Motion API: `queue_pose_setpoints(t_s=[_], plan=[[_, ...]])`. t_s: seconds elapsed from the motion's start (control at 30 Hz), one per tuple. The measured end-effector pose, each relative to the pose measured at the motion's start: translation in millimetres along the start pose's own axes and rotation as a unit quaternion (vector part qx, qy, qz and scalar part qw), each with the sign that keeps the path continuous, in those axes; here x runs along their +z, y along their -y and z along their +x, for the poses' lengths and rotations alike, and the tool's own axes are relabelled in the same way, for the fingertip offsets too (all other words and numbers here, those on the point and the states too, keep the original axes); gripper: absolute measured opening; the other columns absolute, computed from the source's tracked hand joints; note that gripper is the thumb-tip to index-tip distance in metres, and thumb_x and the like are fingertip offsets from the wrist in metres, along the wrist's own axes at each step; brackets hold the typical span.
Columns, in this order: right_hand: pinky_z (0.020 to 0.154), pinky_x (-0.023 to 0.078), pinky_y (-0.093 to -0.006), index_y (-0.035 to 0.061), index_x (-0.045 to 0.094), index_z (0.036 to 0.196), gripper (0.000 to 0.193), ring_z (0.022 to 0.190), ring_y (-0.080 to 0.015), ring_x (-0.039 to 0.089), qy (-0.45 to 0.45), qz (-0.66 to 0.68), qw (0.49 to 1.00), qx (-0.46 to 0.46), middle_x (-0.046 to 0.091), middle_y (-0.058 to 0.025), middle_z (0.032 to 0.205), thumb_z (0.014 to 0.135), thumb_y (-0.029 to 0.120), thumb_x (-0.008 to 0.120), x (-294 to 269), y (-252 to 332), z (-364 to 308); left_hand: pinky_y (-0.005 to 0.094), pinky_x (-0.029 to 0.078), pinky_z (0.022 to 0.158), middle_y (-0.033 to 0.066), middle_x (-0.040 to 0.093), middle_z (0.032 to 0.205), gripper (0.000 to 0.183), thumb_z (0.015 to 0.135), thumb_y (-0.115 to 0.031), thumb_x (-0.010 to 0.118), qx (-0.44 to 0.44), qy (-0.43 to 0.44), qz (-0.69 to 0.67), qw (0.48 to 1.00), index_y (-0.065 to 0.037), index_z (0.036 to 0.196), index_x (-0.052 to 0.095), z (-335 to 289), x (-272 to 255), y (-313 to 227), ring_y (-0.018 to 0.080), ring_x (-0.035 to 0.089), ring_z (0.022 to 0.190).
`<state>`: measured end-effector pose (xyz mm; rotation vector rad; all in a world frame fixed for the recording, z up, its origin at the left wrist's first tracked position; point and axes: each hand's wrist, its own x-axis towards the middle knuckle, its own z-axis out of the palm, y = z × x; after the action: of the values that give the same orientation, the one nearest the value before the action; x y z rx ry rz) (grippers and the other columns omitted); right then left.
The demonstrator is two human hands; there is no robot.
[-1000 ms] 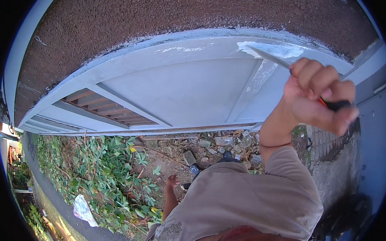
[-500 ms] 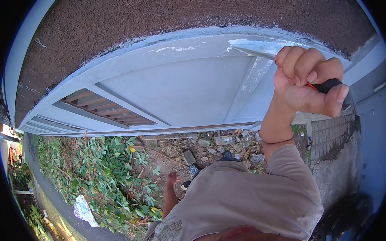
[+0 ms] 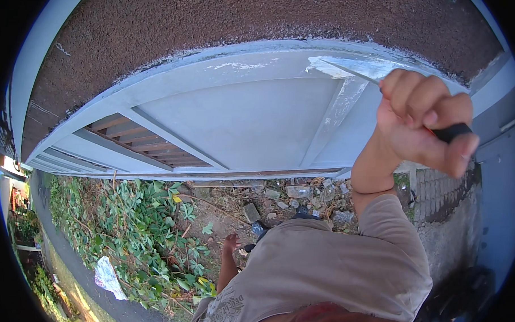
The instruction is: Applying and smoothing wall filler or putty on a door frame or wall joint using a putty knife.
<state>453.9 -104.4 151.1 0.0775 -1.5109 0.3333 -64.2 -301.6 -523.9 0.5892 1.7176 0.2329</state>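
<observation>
My right hand (image 3: pixel 426 113) is raised at the upper right, its fingers wrapped round the black and orange handle of a scraper (image 3: pixel 354 72). The thin metal blade shows nearly edge-on and points left. Its tip lies at a bright white patch (image 3: pixel 334 65) on the pale grey top rail (image 3: pixel 215 74) of a panelled wooden frame. Contact between tip and rail cannot be made out for sure. My left hand (image 3: pixel 231 241) hangs low by my side, small in view, with its fingers apart and nothing visible in it.
A rough brown wall (image 3: pixel 217 20) runs above the frame. Below it are rubble and stones (image 3: pixel 299 192), with leafy plants (image 3: pixel 147 225) to the left. A white crumpled sheet (image 3: pixel 109 278) lies beside the plants. A blue-grey wall (image 3: pixel 497 209) stands at the right.
My right hand has moved right and slightly down with the scraper, drawing the blade tip rightward over the white patch. My left hand stays low by my side.
</observation>
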Motion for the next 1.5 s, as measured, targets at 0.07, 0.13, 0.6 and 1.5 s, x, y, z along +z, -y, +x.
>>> queue_pose_setpoints(t_s=[0.07,0.13,0.6,1.5], plan=[[0.045,0.028,-0.0332,0.0059,0.045,0.087,0.041,0.047,-0.0152,0.034,0.003,0.043,0.998,-0.035,0.045,-0.0084,0.063,0.099,0.045,0.040,0.5,-1.7,2.6,0.0357,0.050,0.053,0.0082,0.073,0.109,0.044,0.102,-0.043,0.050,0.057,0.012,0.027,0.998,-0.009,0.127,0.058,8.1,-6.4,24.2,0.0238,0.073,0.071],[0.045,0.028,-0.0331,0.0061,0.045,0.087,0.041,0.047,-0.0150,0.033,0.006,0.023,1.000,-0.004,0.045,-0.0084,0.063,0.099,0.045,0.040,1.6,-2.6,-2.1,0.0356,0.049,0.052,0.0082,0.073,0.109,0.043,0.102,-0.043,0.049,0.124,0.039,0.069,0.989,-0.009,0.127,0.058,12.0,-12.0,23.2,0.0237,0.073,0.070],[0.042,0.026,-0.0333,0.0065,0.044,0.081,0.044,0.042,-0.0137,0.026,-0.038,0.058,0.997,0.026,0.040,-0.0066,0.055,0.098,0.046,0.034,-4.2,-6.0,10.7,0.0341,0.044,0.046,0.0093,0.072,0.107,0.042,0.104,-0.042,0.046,-0.024,-0.004,-0.052,0.998,-0.009,0.127,0.057,-9.5,3.1,-15.7,0.0252,0.072,0.069],[0.045,0.029,-0.0304,0.0076,0.048,0.083,0.056,0.047,-0.0137,0.034,0.005,0.060,0.990,0.128,0.044,-0.0056,0.059,0.101,0.059,0.035,-21.8,-21.5,2.2,0.0385,0.055,0.055,0.0103,0.071,0.100,0.041,0.106,-0.044,0.044,0.281,0.004,0.097,0.955,-0.012,0.124,0.060,-8.6,31.8,51.1,0.0263,0.070,0.065]])
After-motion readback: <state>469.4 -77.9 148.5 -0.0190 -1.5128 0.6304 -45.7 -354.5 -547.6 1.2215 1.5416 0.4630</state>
